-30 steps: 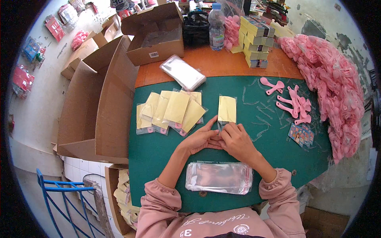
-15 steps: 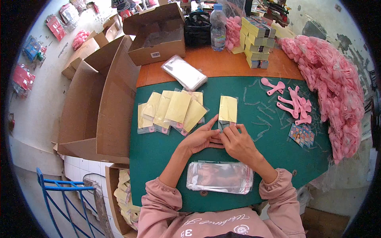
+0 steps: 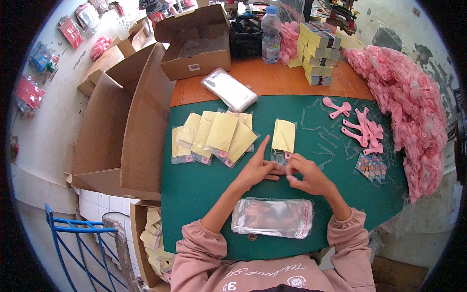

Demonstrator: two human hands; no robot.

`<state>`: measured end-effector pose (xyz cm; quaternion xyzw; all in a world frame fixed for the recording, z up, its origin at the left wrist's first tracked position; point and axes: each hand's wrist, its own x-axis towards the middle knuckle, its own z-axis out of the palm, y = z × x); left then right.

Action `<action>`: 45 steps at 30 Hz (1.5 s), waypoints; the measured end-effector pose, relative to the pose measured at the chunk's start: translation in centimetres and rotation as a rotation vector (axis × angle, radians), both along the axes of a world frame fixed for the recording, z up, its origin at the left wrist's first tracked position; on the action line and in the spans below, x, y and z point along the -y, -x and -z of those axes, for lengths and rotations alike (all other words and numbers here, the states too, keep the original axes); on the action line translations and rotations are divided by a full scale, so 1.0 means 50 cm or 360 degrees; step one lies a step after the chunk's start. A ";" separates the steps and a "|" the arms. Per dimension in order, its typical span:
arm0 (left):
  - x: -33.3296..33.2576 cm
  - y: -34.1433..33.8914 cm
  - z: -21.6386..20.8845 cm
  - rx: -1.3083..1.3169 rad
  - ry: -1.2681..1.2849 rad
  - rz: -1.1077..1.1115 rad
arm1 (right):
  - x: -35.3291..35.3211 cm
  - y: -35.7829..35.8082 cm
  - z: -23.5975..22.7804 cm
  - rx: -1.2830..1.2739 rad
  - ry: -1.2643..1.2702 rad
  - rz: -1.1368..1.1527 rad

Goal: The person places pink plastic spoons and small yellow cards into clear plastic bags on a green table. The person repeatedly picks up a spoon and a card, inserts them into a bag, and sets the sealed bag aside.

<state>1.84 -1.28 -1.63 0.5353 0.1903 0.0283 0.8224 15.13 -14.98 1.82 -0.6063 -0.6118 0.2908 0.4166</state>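
A clear plastic bag (image 3: pixel 280 157) lies on the green mat, holding a yellow card (image 3: pixel 283 135) and a pink spoon whose handle end (image 3: pixel 287 155) shows below the card. My left hand (image 3: pixel 256 169) rests at the bag's lower end, index finger stretched out and the other fingers loosely extended. Close beside it, my right hand (image 3: pixel 309 176) is closed in a pinch by the bag's lower edge; what the fingertips grip is too small to make out. Nearer to me lies a stack of clear bags (image 3: pixel 271 218). Several filled bags (image 3: pixel 221 132) overlap at the left.
Pink spoons (image 3: pixel 362 126), small printed cards (image 3: pixel 371 168) and thin clear strips (image 3: pixel 327 138) lie at the right, beside a large pink spoon heap (image 3: pixel 406 117). Behind are a bag stack (image 3: pixel 228 90), card stacks (image 3: pixel 318 53) and a bottle (image 3: pixel 271 36). Cardboard boxes (image 3: pixel 146 117) stand left.
Both hands have drawn back toward me from the bag's card to its lower end. My right hand has moved slightly right, and the pink handle end is now uncovered.
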 end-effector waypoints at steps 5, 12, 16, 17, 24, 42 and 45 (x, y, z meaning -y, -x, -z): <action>-0.013 0.005 -0.013 -0.0021 0.0066 0.0098 | 0.045 -0.158 -0.043 -0.0400 0.0054 -0.0223; -0.004 -0.013 -0.014 -0.0051 -0.0221 0.0256 | 0.091 -0.304 -0.047 0.1052 0.0170 0.0901; -0.003 -0.004 -0.012 0.0017 -0.1059 0.0210 | 0.050 -0.182 -0.108 0.0025 0.0047 0.0510; 0.003 -0.007 -0.023 0.0023 -0.1057 0.0224 | 0.050 -0.168 -0.119 -0.0256 -0.0024 0.0406; 0.014 -0.012 -0.044 0.0270 -0.1847 -0.0246 | 0.022 -0.101 -0.182 -0.0627 -0.0318 0.0027; 0.023 -0.037 -0.097 0.0726 -0.0731 0.0317 | 0.046 -0.059 -0.237 -0.0866 -0.0369 -0.0422; 0.032 -0.048 -0.091 0.0699 -0.0629 0.0549 | 0.047 -0.055 -0.235 -0.0903 -0.0375 -0.0407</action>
